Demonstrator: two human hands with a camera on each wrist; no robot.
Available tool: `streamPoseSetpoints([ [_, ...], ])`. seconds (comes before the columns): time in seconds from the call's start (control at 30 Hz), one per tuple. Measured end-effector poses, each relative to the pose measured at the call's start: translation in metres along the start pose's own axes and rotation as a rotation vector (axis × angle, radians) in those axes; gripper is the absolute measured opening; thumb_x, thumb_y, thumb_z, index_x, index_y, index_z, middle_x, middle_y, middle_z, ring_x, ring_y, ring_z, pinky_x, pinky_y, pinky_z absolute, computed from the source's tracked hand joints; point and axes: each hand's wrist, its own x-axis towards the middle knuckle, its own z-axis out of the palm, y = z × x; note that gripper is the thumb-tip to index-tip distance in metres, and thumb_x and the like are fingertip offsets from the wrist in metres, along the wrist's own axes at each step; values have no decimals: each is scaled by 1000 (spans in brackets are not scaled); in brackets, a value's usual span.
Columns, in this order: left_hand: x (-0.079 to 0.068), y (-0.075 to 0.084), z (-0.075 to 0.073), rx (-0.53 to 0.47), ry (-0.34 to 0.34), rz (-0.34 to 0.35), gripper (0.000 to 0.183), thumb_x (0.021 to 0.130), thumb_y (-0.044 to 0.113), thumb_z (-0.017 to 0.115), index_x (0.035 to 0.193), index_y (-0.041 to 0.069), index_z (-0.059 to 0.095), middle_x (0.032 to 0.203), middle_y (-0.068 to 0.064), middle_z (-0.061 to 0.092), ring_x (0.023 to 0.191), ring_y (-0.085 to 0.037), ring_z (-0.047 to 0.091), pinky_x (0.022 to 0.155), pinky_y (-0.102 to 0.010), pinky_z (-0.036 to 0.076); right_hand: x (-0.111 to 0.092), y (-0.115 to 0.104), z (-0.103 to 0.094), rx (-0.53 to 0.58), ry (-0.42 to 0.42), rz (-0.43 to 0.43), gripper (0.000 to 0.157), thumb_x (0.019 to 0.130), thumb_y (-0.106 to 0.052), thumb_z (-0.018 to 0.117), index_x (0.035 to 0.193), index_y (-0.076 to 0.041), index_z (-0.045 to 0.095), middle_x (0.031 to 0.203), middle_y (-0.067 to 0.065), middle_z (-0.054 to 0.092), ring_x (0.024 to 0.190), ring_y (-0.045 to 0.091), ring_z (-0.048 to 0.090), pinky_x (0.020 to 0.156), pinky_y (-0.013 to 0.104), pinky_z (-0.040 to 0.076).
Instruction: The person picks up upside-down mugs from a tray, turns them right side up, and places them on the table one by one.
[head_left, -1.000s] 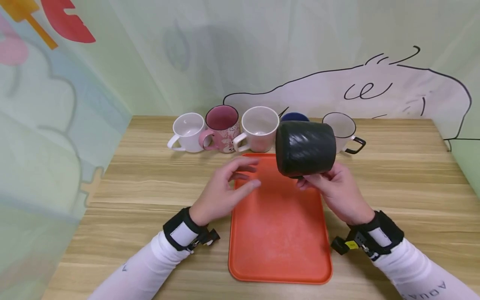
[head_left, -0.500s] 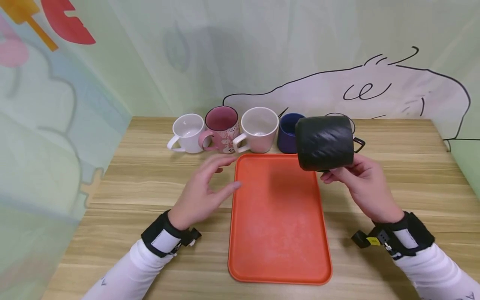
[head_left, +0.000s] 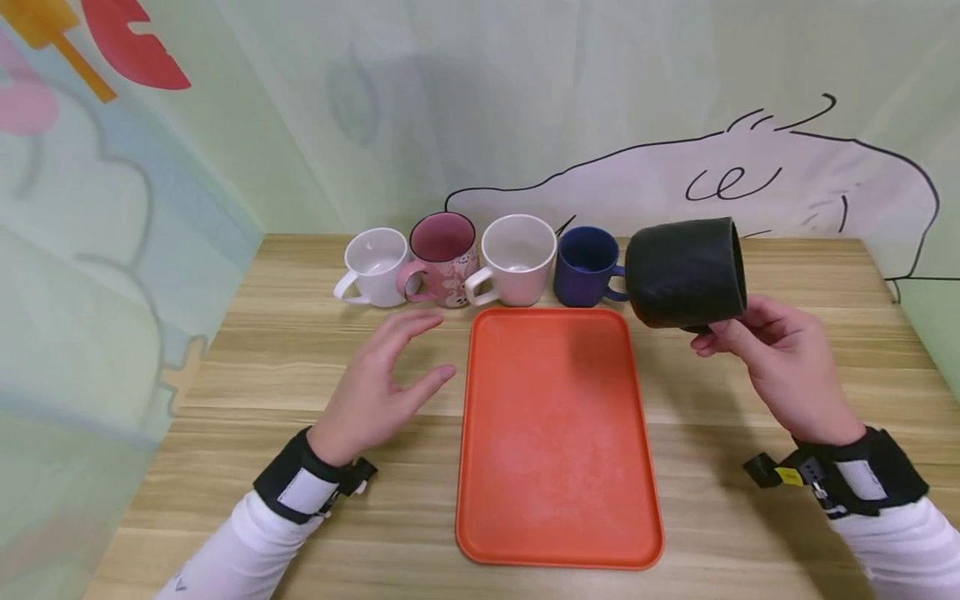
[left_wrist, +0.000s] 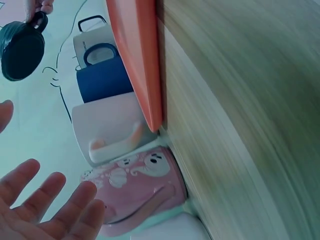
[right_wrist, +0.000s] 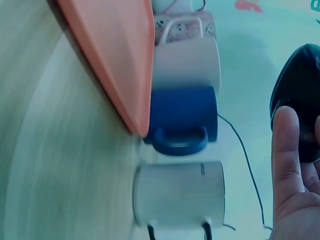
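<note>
My right hand [head_left: 787,358] pinches the black mug [head_left: 678,271] by its handle and holds it up over the table. The mug lies on its side in the air, its mouth turned to the right in the head view. Behind it, hidden from the head camera, a white mug with a black handle [right_wrist: 180,195] shows in the right wrist view. My left hand [head_left: 378,392] hovers left of the orange tray [head_left: 555,433], fingers apart and holding nothing. The left wrist view also catches the black mug [left_wrist: 22,50] at its upper left.
Along the back edge of the wooden table [head_left: 300,350] stand a small white mug [head_left: 377,267], a pink mug [head_left: 450,275], a larger white mug [head_left: 517,258] and a blue mug [head_left: 577,287]. A printed cloth wall [head_left: 525,100] rises close behind them.
My right hand has carried the black mug rightward, turning its mouth to the right. The blue mug is uncovered and the black-handled white mug is covered. My left hand has drawn back leftward.
</note>
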Motion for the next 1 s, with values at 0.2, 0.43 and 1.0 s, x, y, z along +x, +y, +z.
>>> streamPoseSetpoints([
  [0.2, -4, -5, -7, 28, 15, 1, 55, 86, 26, 78, 135, 9, 59, 137, -1, 55, 125, -18, 52, 104, -37, 41, 0, -4, -16, 14, 58, -32, 23, 93, 8, 60, 116, 15, 61, 103, 16, 71, 73, 21, 69, 72, 27, 57],
  [0.43, -8, -10, -12, 44, 25, 3, 55, 85, 23, 79, 135, 10, 59, 135, -3, 57, 122, -18, 53, 101, -37, 43, 2, -7, -36, -101, 145, -59, 29, 93, 7, 61, 121, 13, 62, 104, 11, 72, 72, 17, 69, 70, 24, 57],
  [1.0, -15, -19, -21, 277, -61, 31, 69, 82, 41, 78, 138, 6, 56, 140, -10, 51, 129, -25, 47, 106, -44, 40, 12, 2, -84, -448, 315, 42, 31, 99, -12, 60, 127, -1, 64, 105, -5, 67, 72, 1, 68, 73, 11, 51],
])
